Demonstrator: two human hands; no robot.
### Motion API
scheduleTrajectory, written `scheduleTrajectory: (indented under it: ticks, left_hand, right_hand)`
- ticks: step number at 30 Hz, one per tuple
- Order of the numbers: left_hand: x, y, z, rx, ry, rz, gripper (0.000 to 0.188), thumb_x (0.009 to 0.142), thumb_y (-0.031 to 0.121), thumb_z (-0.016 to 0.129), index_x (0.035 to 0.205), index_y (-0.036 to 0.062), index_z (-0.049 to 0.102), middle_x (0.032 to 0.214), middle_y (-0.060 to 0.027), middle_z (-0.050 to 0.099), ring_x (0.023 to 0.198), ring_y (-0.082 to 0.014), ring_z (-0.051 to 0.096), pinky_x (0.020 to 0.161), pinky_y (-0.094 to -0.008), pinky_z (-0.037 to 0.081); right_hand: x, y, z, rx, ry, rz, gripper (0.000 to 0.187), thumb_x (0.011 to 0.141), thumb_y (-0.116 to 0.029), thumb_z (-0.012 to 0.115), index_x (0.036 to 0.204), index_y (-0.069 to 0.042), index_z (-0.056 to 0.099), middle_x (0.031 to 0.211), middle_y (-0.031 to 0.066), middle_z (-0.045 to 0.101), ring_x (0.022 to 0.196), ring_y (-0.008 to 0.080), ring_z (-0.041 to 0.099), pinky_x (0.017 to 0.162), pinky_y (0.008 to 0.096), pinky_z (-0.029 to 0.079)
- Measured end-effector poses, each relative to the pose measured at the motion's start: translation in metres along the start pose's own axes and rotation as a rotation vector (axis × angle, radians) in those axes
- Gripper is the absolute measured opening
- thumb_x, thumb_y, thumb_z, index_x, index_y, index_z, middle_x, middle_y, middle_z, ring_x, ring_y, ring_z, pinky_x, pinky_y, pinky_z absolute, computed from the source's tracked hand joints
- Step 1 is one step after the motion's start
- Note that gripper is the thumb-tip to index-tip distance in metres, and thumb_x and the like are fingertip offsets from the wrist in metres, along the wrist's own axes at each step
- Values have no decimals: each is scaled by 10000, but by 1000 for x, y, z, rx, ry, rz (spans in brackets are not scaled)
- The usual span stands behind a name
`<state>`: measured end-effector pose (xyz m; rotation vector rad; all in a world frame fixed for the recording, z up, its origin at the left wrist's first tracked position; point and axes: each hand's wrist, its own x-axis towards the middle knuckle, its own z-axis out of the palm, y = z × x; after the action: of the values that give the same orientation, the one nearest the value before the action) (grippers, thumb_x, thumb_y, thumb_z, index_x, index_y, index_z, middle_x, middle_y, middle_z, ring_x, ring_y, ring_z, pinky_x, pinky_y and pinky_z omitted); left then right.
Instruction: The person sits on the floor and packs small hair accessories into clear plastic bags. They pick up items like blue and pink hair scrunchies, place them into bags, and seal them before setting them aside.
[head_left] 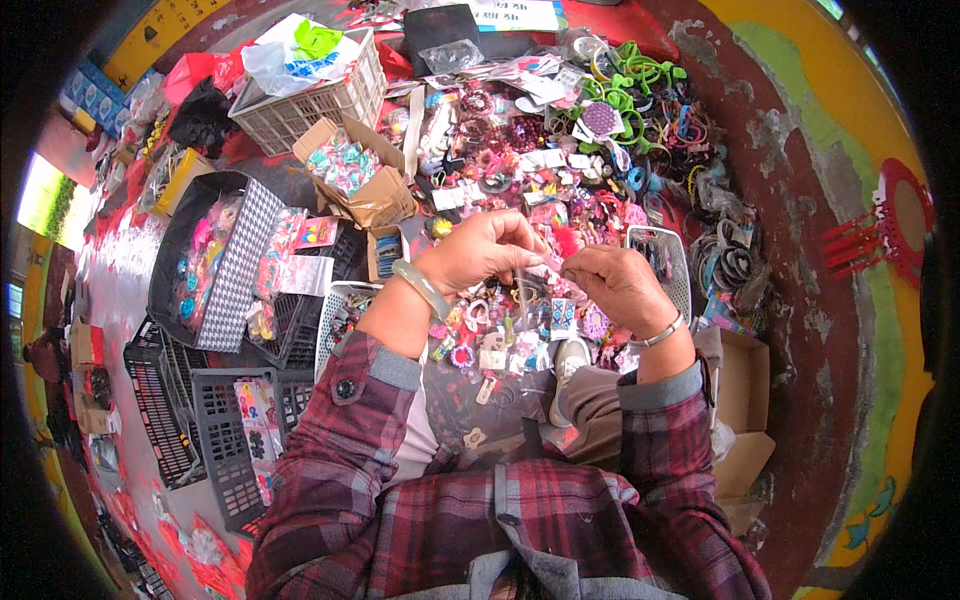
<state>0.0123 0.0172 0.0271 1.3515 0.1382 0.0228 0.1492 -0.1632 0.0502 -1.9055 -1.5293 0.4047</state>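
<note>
My left hand (490,252), with a pale bangle (422,289) at its wrist, is closed in a pinch over a heap of hair accessories (525,205). Close to its right, my right hand (622,288) pinches too, thumb against fingers, below a silver bracelet (660,331). The fingertips nearly meet; whatever they hold is too small and hidden to name. A translucent strip, seemingly clear plastic, (523,295) hangs under the left fingers. Beneath lie hair ties, clips and small carded trinkets (563,314). A red fluffy piece (566,240) shows just beyond the fingertips.
White baskets (684,275) flank the heap. To the left stand an open carton of wrapped pieces (350,165), a grey crate (310,105), a houndstooth-edged box (232,265) and black crates (225,420). Green headbands (640,85) lie far right; an open cardboard box (742,400) stands near right.
</note>
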Motion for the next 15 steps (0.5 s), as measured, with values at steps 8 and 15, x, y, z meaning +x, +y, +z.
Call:
scheduleTrajectory:
  ticks: [8,15]
  left_hand:
    - [0,-4,-3,-123,89,-67,144,816,118,609,915,15,588,848,-37,615,729,-85,597,564,-199,483]
    - [4,-14,-4,-43,119,4,224,809,145,622,984,5,631,862,-41,634,781,-81,580,705,-202,449]
  right_hand:
    - [3,3,0,200,130,84,70,805,-61,579,846,-13,608,679,53,582,605,131,529,548,251,427]
    - [6,-1,7,226,176,145,96,777,-66,592,860,-25,619,733,100,615,659,214,605,593,292,464]
